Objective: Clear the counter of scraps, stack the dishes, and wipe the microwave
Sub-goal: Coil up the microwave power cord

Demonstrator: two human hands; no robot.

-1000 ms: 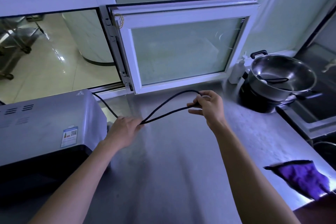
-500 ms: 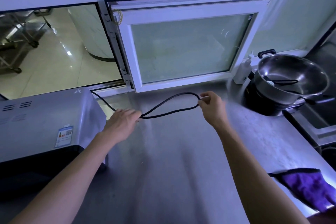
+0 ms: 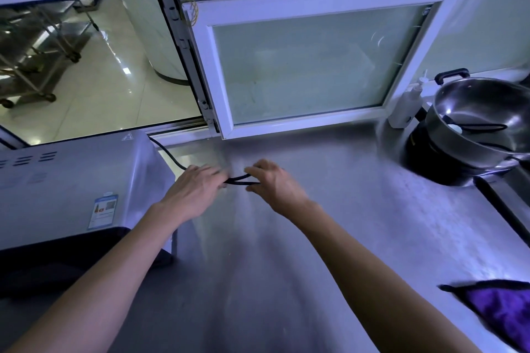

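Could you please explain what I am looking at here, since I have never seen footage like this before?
There is no robot here: a person wears a wide-angle camera on the head, looking down at both bare arms, and that is the only view. The left hand and right hand are close together, each on a black cord that runs back behind the microwave on the left. The left fingers are blurred, so their grip is unclear. All this is above a steel counter. At right a metal bowl sits on a dark appliance, with a white bottle beside it. A purple cloth lies at the near right edge. Behind is an open window.
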